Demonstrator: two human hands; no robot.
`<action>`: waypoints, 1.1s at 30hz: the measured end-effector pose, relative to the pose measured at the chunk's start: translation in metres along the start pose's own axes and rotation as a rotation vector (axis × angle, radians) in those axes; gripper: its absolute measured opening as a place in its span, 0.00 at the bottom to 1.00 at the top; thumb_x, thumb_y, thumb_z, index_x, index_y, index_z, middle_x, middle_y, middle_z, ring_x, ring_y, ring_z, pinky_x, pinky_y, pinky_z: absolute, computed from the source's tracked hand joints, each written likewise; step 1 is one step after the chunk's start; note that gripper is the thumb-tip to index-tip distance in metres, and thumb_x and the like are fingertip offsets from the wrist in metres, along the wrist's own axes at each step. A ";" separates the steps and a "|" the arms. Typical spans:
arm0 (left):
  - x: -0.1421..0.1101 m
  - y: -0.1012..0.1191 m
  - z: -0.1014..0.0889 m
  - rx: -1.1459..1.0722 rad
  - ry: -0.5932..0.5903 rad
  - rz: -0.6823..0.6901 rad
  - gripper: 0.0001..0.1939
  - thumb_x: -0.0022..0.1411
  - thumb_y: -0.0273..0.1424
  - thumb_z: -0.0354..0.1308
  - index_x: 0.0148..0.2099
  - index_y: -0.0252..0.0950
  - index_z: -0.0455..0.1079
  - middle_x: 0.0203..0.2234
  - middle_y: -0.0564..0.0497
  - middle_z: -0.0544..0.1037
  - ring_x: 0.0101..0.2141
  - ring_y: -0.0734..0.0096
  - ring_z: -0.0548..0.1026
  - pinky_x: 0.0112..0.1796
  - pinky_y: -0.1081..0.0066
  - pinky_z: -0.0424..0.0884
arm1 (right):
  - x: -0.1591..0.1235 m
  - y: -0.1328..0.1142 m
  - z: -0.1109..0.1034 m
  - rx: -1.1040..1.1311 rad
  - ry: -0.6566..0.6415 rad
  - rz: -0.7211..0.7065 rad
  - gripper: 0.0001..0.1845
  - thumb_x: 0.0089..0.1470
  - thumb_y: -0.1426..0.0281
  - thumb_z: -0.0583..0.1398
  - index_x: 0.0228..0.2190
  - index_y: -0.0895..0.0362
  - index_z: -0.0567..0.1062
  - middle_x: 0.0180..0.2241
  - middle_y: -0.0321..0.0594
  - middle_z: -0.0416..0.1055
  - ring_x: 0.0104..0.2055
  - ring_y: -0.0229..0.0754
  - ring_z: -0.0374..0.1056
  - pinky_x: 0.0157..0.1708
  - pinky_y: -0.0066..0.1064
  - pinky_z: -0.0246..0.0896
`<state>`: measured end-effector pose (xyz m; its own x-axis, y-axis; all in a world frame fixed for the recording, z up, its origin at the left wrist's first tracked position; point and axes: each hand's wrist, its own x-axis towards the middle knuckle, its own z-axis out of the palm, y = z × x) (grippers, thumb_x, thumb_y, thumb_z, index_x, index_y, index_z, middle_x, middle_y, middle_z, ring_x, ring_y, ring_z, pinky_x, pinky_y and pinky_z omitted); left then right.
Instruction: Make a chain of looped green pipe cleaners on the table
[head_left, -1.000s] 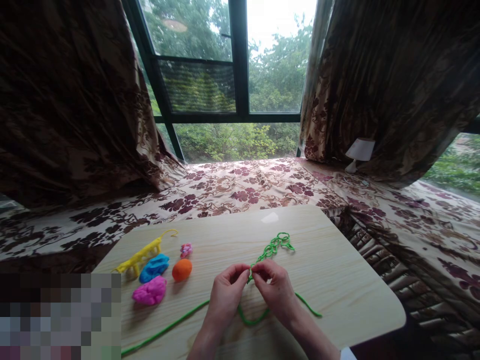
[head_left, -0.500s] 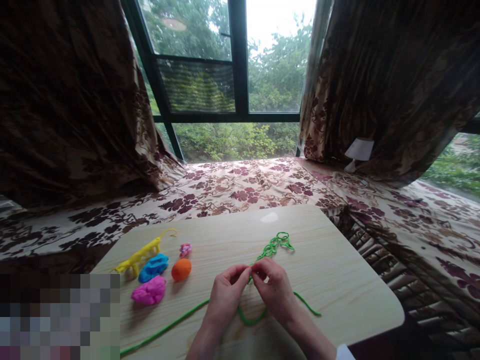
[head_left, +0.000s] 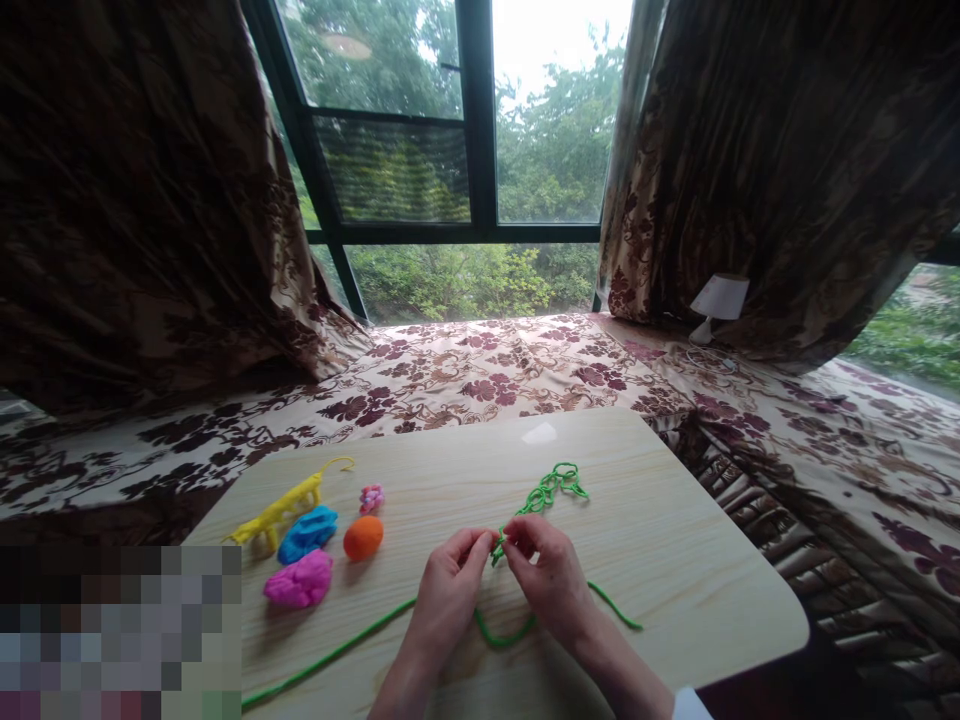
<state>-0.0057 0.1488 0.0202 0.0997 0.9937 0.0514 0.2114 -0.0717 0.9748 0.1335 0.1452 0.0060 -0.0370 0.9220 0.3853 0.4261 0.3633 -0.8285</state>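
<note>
A green cord runs across the table, with a looped, knotted stretch lying beyond my hands. Both hands meet over the near end of that knotted part. My left hand pinches the cord between thumb and forefinger. My right hand has its thumb and fingers closed on the cord just to the right. A small loop shows between the fingertips. Below the hands the cord sags in a curve, and a loose end lies to the right of my right wrist.
On the table's left side lie a yellow animal-like figure, a blue lump, a magenta lump, an orange ball and a small pink-and-white piece. A white lamp stands on the flowered ledge behind.
My fingertips have parted slightly, the left moving a little left, so more of the green cord shows between them. The things on the table have not moved.
</note>
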 end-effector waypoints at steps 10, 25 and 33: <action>0.002 0.002 -0.003 0.119 -0.028 0.046 0.12 0.55 0.38 0.53 0.35 0.36 0.74 0.27 0.51 0.76 0.33 0.67 0.71 0.36 0.71 0.65 | 0.000 0.000 0.000 0.006 0.005 -0.002 0.05 0.48 0.75 0.56 0.30 0.56 0.70 0.26 0.34 0.68 0.25 0.35 0.63 0.27 0.25 0.58; 0.001 0.007 -0.003 0.160 -0.075 0.102 0.15 0.59 0.36 0.47 0.38 0.37 0.73 0.29 0.50 0.74 0.35 0.67 0.70 0.38 0.70 0.63 | 0.001 -0.004 -0.002 -0.100 -0.050 -0.084 0.07 0.51 0.77 0.55 0.30 0.55 0.71 0.29 0.36 0.65 0.30 0.36 0.63 0.31 0.27 0.59; 0.002 0.006 -0.002 0.147 -0.075 0.081 0.14 0.57 0.37 0.50 0.37 0.38 0.74 0.29 0.51 0.76 0.35 0.67 0.71 0.39 0.71 0.64 | -0.001 -0.004 -0.007 -0.162 -0.058 -0.145 0.10 0.53 0.75 0.55 0.35 0.51 0.74 0.31 0.37 0.66 0.33 0.37 0.63 0.34 0.27 0.58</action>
<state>-0.0066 0.1502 0.0262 0.1931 0.9753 0.1070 0.3385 -0.1686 0.9257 0.1381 0.1419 0.0122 -0.1585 0.8698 0.4672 0.5520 0.4704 -0.6885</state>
